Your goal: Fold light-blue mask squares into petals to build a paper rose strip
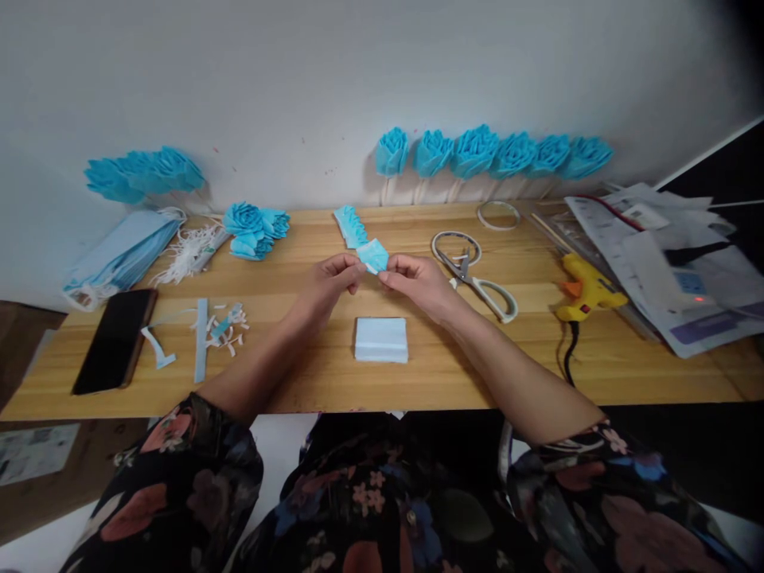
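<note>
Between my two hands, over the middle of the table, is a small folded piece of blue mask fabric (374, 256). My left hand (337, 274) pinches its lower left edge, thumb against fingers. On the right side, my right hand (411, 277) grips the opposite edge in the same way. Just behind it lies a row of overlapping folded blue petals (351, 227). Nearer to me, below my hands, sits a stack of pale blue fabric pieces (381, 341). Scissors (482, 286) rest right of my right hand, across a roll of tape (456, 248).
Blue fabric flowers on sticks (474, 151) lean along the wall. More flowers (254, 231), face masks (122, 255), white ear loops (192, 251), a phone (115, 341) and scraps (225, 328) lie left. A yellow glue gun (588, 288) and papers (686, 270) lie right.
</note>
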`<state>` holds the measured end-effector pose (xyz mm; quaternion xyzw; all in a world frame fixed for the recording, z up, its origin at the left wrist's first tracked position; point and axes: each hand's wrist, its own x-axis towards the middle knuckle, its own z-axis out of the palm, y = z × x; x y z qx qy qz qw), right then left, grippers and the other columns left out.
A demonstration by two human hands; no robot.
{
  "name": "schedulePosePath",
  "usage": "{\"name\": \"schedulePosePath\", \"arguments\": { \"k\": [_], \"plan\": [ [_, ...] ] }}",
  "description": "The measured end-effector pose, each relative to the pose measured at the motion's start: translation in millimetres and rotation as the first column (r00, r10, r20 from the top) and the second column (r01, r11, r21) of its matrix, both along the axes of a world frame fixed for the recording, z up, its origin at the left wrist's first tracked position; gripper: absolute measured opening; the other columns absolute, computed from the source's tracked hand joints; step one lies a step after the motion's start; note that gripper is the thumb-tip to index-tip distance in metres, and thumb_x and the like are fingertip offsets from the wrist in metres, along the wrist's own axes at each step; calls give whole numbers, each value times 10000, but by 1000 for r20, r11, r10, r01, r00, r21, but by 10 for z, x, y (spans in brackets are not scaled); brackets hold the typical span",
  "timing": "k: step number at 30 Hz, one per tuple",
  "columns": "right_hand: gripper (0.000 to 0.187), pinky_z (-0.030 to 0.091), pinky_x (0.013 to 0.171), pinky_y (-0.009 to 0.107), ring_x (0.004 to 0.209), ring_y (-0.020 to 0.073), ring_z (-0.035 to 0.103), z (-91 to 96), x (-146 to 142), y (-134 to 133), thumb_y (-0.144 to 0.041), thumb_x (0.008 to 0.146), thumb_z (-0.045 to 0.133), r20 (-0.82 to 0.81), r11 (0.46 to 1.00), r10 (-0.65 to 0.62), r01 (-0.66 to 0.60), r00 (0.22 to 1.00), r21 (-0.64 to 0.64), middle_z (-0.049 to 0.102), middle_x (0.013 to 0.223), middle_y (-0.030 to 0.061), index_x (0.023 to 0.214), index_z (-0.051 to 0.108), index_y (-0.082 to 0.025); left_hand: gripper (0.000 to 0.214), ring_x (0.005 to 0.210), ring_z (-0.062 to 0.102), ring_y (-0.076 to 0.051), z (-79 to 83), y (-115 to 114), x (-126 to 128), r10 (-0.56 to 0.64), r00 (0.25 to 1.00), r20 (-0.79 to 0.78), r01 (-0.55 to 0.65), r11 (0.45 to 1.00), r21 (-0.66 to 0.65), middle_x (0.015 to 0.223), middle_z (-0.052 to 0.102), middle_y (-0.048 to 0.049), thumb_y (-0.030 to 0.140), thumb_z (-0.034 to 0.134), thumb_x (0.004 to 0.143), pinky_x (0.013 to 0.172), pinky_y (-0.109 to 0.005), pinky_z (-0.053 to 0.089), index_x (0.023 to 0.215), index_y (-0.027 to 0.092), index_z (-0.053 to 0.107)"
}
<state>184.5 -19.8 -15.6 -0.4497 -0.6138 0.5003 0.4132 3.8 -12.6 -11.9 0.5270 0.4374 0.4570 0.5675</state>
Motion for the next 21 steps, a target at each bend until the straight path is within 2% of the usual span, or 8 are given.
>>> {"name": "schedulePosePath", "arguments": {
  "k": [9, 17, 19, 21],
  "plan": [
    [282, 248, 598, 273, 605, 88, 321, -8, -17, 14, -370, 757, 686, -36, 999, 12, -11, 999, 35, 401, 648, -62, 663, 478, -203, 193, 551, 417, -88, -39, 5, -3, 32, 999, 2, -32, 999, 17, 550, 514, 33, 308, 690, 737, 589, -248, 335, 632, 175, 597],
    [273, 273, 598, 274, 610, 99, 373, -14, -9, 8, -388, 762, 665, -19, 1000, -4, 4, 1000, 6, 440, 627, -52, 657, 495, -202, 200, 539, 414, -85, -82, 13, -13, 14, 1000, -11, -14, 1000, 24, 538, 511, 33, 295, 664, 761, 568, -241, 332, 625, 173, 582],
    [259, 293, 605, 274, 612, 103, 399, -11, -7, 8, -384, 761, 664, -43, 1000, -26, 26, 999, -4, 451, 618, -52, 663, 504, -204, 231, 535, 411, -88, -65, 0, -21, 24, 998, -52, -21, 998, 54, 535, 496, 30, 308, 625, 794, 550, -242, 322, 614, 174, 570],
    [241, 310, 608, 273, 611, 107, 418, -14, -4, 13, -380, 757, 667, -63, 998, -59, 57, 996, -22, 466, 613, -51, 678, 521, -205, 278, 538, 407, -88, -36, -30, -22, 60, 989, -133, -40, 988, 149, 543, 481, 30, 331, 607, 826, 542, -242, 322, 603, 175, 554]
  ]
}}
